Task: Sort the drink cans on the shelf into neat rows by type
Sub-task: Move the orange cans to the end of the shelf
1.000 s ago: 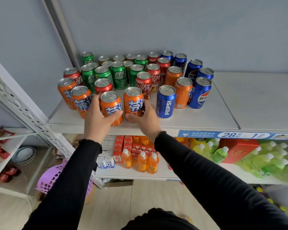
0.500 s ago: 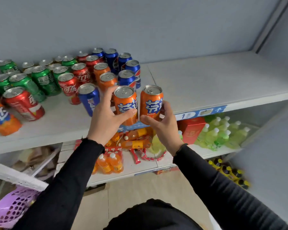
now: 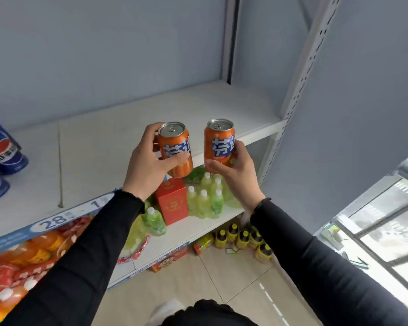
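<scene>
— In the hands?
— Left hand (image 3: 149, 168) wrapped round one orange can (image 3: 178, 158), right hand (image 3: 233, 170) gripping another orange can (image 3: 218, 143); both upright, held apart above the front edge of the white shelf (image 3: 151, 114).
— On the shelf?
— Blue Pepsi cans (image 3: 4, 151) at its far left.
— Below the shelf?
— Red box (image 3: 173, 203) beside green bottles (image 3: 204, 203).

I hold two cans side by side above the shelf's (image 3: 151, 109) front edge, one (image 3: 176, 149) in my left hand (image 3: 149, 165), one (image 3: 218, 143) in my right hand (image 3: 236, 170). More cans (image 3: 3, 149) stand at its left edge.
</scene>
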`<act>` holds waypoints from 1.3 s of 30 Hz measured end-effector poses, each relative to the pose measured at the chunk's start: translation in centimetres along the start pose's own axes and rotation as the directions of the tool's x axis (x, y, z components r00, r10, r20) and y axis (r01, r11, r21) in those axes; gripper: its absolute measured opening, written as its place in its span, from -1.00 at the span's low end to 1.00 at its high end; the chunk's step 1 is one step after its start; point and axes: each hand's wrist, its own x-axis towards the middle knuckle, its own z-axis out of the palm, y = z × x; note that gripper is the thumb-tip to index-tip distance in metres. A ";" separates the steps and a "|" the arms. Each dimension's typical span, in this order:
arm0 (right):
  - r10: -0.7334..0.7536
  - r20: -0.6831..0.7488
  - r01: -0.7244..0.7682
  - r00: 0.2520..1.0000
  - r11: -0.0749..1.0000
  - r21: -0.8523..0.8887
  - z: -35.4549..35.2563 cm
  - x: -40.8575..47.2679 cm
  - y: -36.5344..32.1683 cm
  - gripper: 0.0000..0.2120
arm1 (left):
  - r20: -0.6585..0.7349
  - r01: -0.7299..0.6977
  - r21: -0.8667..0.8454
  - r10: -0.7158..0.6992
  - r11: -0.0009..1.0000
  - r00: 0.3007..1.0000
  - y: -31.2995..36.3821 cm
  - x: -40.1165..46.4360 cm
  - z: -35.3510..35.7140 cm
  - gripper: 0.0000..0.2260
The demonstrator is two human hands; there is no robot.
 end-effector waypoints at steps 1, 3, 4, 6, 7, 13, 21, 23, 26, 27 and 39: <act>0.005 -0.007 -0.005 1.000 1.000 0.006 -1.2 1.1 0.2 -0.40 | 0.003 0.005 -0.006 -0.005 1.000 1.000 0.3 1.2 1.2 -0.43; 0.007 -0.016 -0.007 1.000 1.000 0.015 -3.0 3.5 0.8 -0.39 | 0.007 0.006 -0.014 -0.006 1.000 1.000 0.6 3.7 3.4 -0.43; 0.003 -0.021 -0.003 1.000 1.000 0.012 -3.6 4.9 1.2 -0.39 | 0.011 0.006 -0.014 -0.006 1.000 1.000 0.7 5.0 4.4 -0.42; -0.014 -0.028 0.014 1.000 1.000 -0.008 -4.5 7.9 1.8 -0.42 | 0.013 -0.003 -0.010 0.003 1.000 1.000 0.6 7.7 6.1 -0.42; -0.023 -0.025 0.023 0.999 1.000 -0.017 -4.8 9.5 2.1 -0.43 | 0.014 -0.010 -0.012 0.011 1.000 1.000 0.5 9.1 6.9 -0.42; -0.025 0.016 0.026 1.000 0.999 -0.025 -5.0 20.9 4.3 -0.42 | 0.012 -0.012 -0.036 0.012 0.999 1.000 -1.6 19.0 10.8 -0.42; 0.039 0.031 -0.035 0.999 0.993 -0.109 -3.3 34.8 8.3 -0.39 | 0.031 0.051 -0.013 -0.050 0.999 0.998 -6.8 31.6 13.7 -0.39; 0.062 0.033 -0.057 0.998 0.987 -0.148 -2.6 37.9 9.4 -0.36 | 0.032 0.074 -0.032 -0.073 0.997 0.997 -7.6 34.1 14.3 -0.35; 0.101 0.020 -0.094 0.995 0.969 -0.227 -2.0 42.0 10.8 -0.39 | 0.040 0.089 -0.037 -0.087 0.995 0.995 -8.6 37.6 15.4 -0.34; 0.110 0.029 -0.100 0.993 0.964 -0.246 -1.7 43.2 11.1 -0.39 | 0.043 0.093 -0.026 -0.092 0.995 0.995 -8.9 38.6 15.8 -0.35; 0.092 0.137 -0.037 0.986 0.931 -0.362 0.9 51.0 10.7 -0.29 | 0.028 0.127 0.037 -0.128 0.991 0.991 -10.6 45.7 18.0 -0.36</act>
